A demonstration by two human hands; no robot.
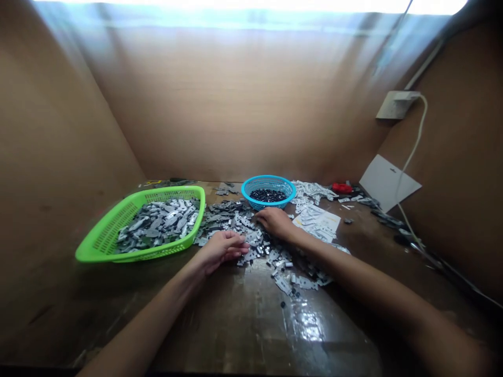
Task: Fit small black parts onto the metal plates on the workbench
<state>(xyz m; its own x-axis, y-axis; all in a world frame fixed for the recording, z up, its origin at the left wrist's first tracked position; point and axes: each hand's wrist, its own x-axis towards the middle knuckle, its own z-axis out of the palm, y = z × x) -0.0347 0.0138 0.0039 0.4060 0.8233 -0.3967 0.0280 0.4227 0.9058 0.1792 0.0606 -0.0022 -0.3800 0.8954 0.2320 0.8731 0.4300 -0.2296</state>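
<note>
Both forearms outstretched, left hand (pixel 222 248) and right hand (pixel 277 222) seemingly loosely curled.

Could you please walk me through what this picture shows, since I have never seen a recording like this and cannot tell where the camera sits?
There is no machine here: a person works with two bare hands, and the one camera sits on their head, looking forward and down, so both forearms reach in from the bottom edge. The left hand and the right hand rest on a heap of small grey parts spread over a dark wooden table. Whether either hand grips a part cannot be made out. On the left stands a green basket filled with similar grey pieces. Behind the heap is a small blue basket holding dark bits. To its right lie white pieces on a sheet of paper, and a white cable hangs down the right wall.
</note>
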